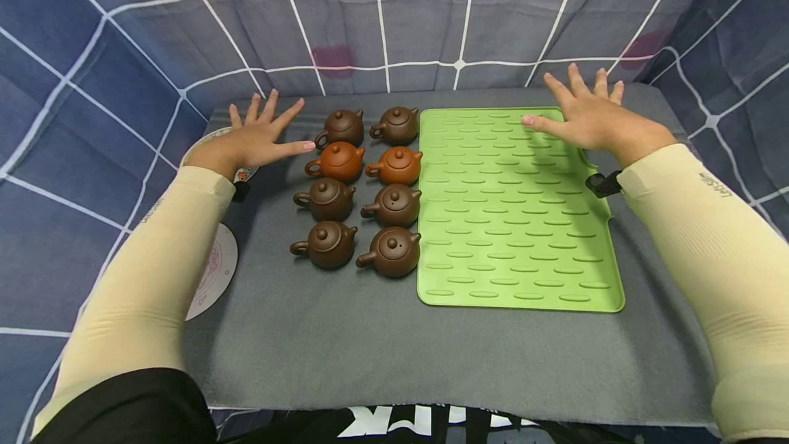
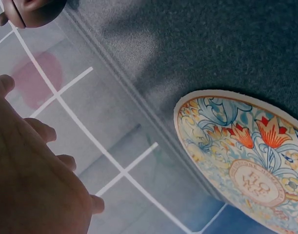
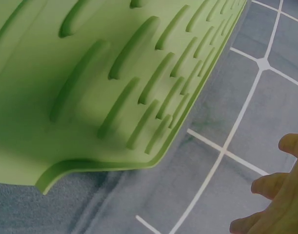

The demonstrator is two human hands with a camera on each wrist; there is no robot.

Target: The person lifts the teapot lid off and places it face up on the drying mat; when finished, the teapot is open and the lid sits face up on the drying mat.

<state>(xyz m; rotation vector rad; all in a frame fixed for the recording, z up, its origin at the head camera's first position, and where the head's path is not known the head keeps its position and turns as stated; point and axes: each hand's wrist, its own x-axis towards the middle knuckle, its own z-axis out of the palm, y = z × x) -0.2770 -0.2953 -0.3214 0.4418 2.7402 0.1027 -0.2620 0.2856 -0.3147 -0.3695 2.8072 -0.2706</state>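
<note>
My left hand [image 1: 249, 139] is held with fingers spread, holding nothing. It is over a floral round coaster [image 2: 251, 151], its thumb tip close to the handle of a dark brown teapot [image 1: 342, 127]. Two columns of small teapots stand on the grey cloth: several are dark brown, and two are orange-brown, a left one [image 1: 341, 161] and a right one [image 1: 396, 166]. My right hand [image 1: 592, 115], also spread and holding nothing, hovers around the far right corner of a green ridged mat [image 1: 493, 225]. The right column of teapots stands along the mat's left edge.
A pale round disc with a pink print [image 1: 216, 269] lies at the left, partly hidden under my left forearm. Grid-patterned blue-grey fabric [image 1: 425, 26] rises behind and at both sides. The grey cloth [image 1: 370, 355] extends in front of the teapots and mat.
</note>
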